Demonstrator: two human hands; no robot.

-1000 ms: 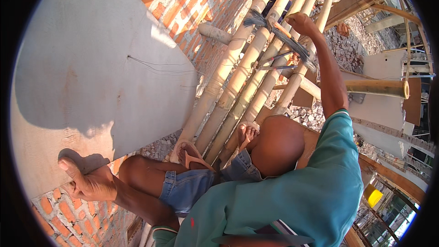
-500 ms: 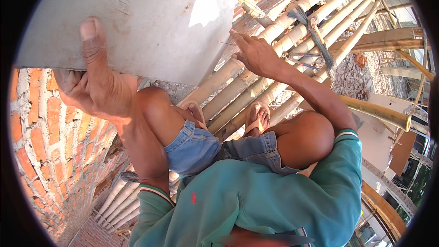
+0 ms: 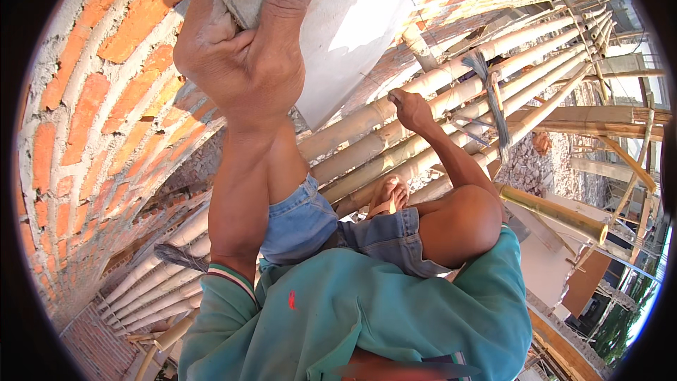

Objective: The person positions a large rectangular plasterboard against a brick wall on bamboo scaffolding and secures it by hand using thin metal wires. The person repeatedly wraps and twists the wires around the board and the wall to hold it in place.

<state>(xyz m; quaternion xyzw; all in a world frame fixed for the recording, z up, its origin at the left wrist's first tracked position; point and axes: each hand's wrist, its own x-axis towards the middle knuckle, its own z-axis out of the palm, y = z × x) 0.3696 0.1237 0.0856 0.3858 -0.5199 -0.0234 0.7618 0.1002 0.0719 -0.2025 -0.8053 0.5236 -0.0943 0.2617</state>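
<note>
A flat grey board point(image 3: 328, 74) leans up at the top of the view, a bright sunlit patch across it. My left hand point(image 3: 247, 70) is closed on the board's near edge, thumb on the face towards me and fingers behind. Right of the board, my right hand point(image 3: 412, 109) is closed above the bamboo poles. Its fingertips are at the end of a thin wire point(image 3: 371, 79) that sticks out by the board's right edge. A second thin wire point(image 3: 411, 0) shows higher up on that edge.
Rough brick wall point(image 3: 92, 120) rises close on my left. My sandalled foot point(image 3: 391, 194) rests on a platform of bamboo poles point(image 3: 360, 144). A bundle of dark wire strands point(image 3: 493, 99) hangs over the poles on the right. Rubble point(image 3: 532, 162) and timber beams point(image 3: 592, 120) lie beyond.
My left hand and the board have shifted right and up in the view. My right hand, with fingers stretched out before, has closed at the wire. The view has also shifted.
</note>
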